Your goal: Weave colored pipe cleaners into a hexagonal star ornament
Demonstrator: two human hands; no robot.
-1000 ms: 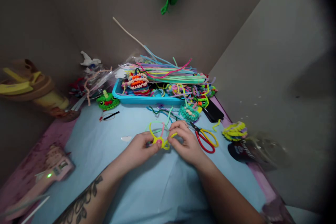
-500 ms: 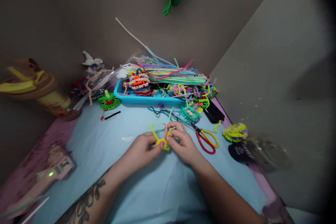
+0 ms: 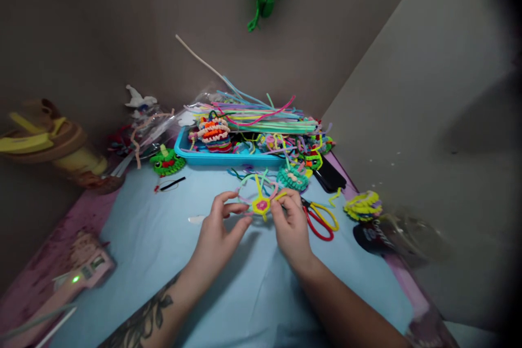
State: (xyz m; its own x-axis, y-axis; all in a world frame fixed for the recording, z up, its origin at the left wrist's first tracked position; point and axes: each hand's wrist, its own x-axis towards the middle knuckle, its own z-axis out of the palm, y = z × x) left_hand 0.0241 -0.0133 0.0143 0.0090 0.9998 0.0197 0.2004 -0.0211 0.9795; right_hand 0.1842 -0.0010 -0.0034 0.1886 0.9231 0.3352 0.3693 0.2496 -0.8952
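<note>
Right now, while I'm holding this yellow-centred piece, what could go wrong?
Your right hand pinches a yellow strip while your left hand has thumb and fingers parted, so the piece might tip or slip. The scissors lie close beside your right hand and could get knocked.

What I see held up in midair over the table is a small, open, wheel-like piece of fuzzy, bendable craft strips (image 3: 256, 206). Its middle is a roughly angular bright yellow ring around a bright pink core (image 3: 262, 205), and that face is turned up toward the person. Yellow strips stick out from it like spokes: one stands up and away, a short one points down, and one slants right into the pinch of the right hand (image 3: 291, 216). Behind, a thin pale green strip (image 3: 247, 178) bows in an arc, with pink lengths at the sides. The left fingertips are too close to the near-left edge to tell whether they touch.
</note>
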